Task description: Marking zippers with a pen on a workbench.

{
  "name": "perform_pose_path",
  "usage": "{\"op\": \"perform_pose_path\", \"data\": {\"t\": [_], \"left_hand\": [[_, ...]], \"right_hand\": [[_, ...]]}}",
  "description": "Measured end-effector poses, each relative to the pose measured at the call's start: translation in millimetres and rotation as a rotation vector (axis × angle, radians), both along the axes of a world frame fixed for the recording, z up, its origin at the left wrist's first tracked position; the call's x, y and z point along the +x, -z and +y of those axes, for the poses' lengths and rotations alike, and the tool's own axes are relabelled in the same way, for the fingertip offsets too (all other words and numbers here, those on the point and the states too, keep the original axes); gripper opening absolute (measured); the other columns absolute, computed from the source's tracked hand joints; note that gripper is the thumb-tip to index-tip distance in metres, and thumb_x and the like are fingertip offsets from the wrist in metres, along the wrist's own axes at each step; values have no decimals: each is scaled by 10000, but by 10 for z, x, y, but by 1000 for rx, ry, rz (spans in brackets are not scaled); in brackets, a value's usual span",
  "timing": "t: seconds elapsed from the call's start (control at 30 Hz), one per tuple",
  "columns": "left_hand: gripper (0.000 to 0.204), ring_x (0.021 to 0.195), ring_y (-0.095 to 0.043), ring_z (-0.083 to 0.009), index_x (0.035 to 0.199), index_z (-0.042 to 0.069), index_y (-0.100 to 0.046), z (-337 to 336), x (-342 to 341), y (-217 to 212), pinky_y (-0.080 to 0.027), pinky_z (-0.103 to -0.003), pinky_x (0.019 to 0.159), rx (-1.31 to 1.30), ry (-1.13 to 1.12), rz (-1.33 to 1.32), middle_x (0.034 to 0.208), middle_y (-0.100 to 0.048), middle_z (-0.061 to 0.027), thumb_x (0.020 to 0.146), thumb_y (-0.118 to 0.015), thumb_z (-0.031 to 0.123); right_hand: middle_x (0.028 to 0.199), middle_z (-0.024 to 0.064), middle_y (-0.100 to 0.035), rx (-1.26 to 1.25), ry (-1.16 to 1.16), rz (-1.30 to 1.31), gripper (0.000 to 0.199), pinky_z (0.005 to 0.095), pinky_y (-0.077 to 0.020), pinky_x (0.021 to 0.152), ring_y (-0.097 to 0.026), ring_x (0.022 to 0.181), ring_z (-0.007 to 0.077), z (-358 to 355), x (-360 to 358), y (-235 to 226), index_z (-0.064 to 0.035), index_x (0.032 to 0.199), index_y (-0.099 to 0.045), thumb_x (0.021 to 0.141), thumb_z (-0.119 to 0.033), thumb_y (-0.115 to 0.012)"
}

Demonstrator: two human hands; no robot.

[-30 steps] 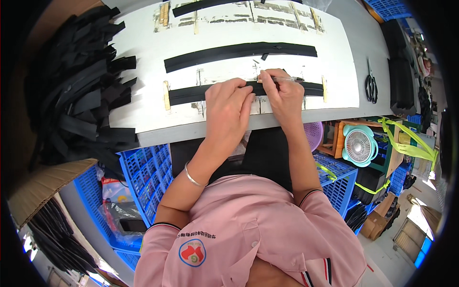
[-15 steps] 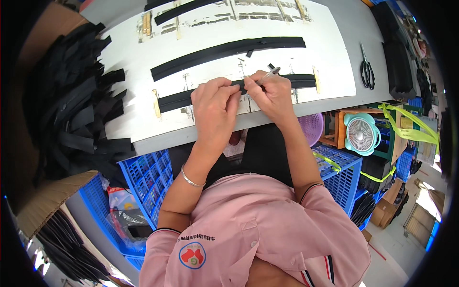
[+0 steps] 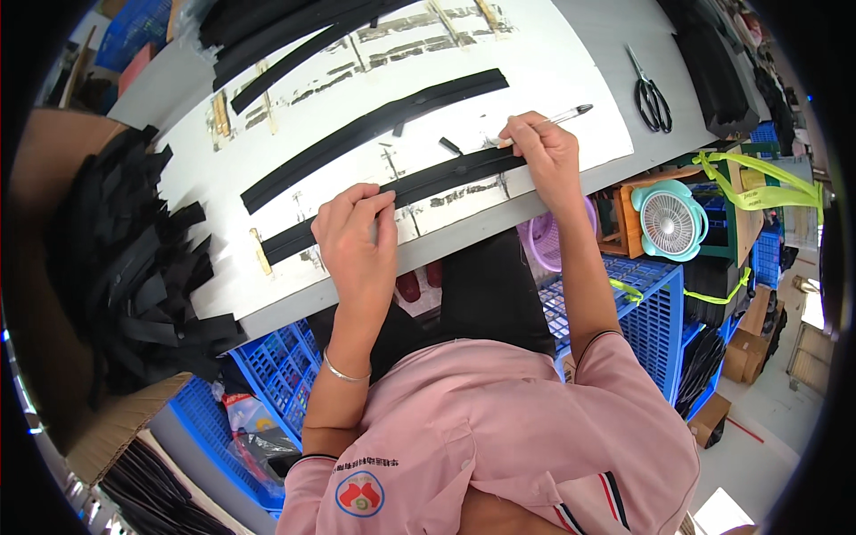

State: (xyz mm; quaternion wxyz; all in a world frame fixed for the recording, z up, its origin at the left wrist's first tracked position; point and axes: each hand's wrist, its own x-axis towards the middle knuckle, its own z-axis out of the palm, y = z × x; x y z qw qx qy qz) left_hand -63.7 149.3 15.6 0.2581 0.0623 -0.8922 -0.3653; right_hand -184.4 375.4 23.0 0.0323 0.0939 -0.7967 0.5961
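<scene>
Two long black zipper strips lie on a white work board (image 3: 294, 107). My left hand (image 3: 357, 236) presses down on the nearer strip (image 3: 428, 183) about at its middle. My right hand (image 3: 544, 152) rests on the right end of the same strip and holds a clear pen (image 3: 562, 116) that points away to the right. The farther strip (image 3: 374, 134) lies untouched above, with a small black piece (image 3: 450, 145) between the two strips.
A heap of black strips (image 3: 134, 267) covers the left of the table. Black scissors (image 3: 651, 94) lie at the right, next to a black stack (image 3: 713, 62). Below the table edge are blue crates (image 3: 642, 312), a small teal fan (image 3: 669, 223) and a purple basin (image 3: 544, 241).
My hands have moved apart along the nearer strip: the left stays near its middle, the right has slid to its right end with the pen. The view has tilted.
</scene>
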Motion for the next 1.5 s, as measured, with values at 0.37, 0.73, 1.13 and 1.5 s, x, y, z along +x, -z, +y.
{"op": "perform_pose_path", "data": {"t": [0.37, 0.73, 1.13, 1.5], "left_hand": [[109, 1029, -598, -243, 888, 73, -763, 714, -571, 35, -412, -396, 941, 3, 223, 101, 1011, -686, -26, 786, -801, 73], [107, 1019, -620, -205, 898, 99, -796, 760, -567, 62, -410, -366, 951, 10, 185, 54, 1005, -712, 2, 795, -814, 119], [163, 1066, -605, -254, 926, 98, -772, 655, -539, 124, -393, -419, 984, -6, 186, 70, 1064, -695, -33, 765, -797, 90], [619, 1529, -259, -425, 1373, 113, -642, 123, -564, 111, -46, -774, 1157, -193, 275, -167, 1567, -415, -208, 827, -511, -149]], "right_hand": [[790, 23, -709, 83, -114, 53, 227, 231, -478, 627, -599, 703, 63, -9, -13, 79, 29, 930, -731, 1014, -159, -638], [755, 92, -724, 101, -76, 177, 274, 301, -473, 540, -599, 545, 188, 0, 2, 102, 35, 773, -694, 944, -179, -703], [707, 137, -678, 283, -215, 185, 195, 371, -510, 626, -663, 636, 245, 27, -11, 74, 12, 812, -708, 896, -156, -658], [733, 23, -664, -27, 19, 52, 230, 217, -448, 601, -554, 620, 66, 64, 103, 128, 24, 863, -724, 1006, -133, -637]]}}
